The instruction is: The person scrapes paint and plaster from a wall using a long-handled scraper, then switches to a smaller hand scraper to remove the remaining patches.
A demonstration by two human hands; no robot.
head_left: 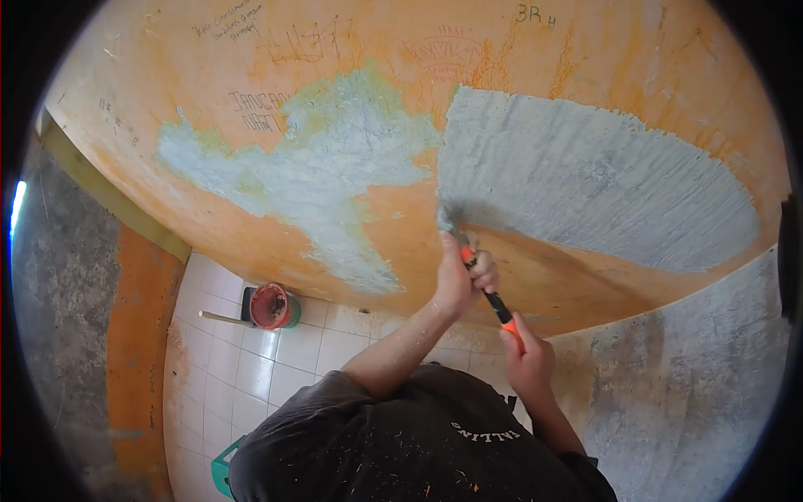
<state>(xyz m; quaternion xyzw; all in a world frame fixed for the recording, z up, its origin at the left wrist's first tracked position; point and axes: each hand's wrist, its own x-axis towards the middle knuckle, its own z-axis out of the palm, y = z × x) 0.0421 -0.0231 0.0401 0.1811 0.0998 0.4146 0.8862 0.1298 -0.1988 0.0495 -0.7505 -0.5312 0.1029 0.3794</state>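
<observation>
Currently | my left hand point(462, 276) is wrapping the long-handled tool point(498, 308) near its head, my right hand point(530, 358) is gripping its lower end | tool is slanting forward-left | head is lying beyond my nearer left hand, by the grey patch's point(594, 180) lower-left corner

So the scraper point(499, 308) is a long-handled one, black with bright orange bits. It's at a slant, head point(447, 218) up and to the left, handle end down to the right. The head's kinda blurry, but it's right up at the wall, by the lower left corner of the big patch point(594, 180). The wall point(389, 213) is a patchy, worn orange with scribbles point(529, 14) up top. That big patch is pale blue-grey, streaky and rounded off at the right. Left of it there's a raggedy pale blue patch point(326, 163) with greenish edges.
</observation>
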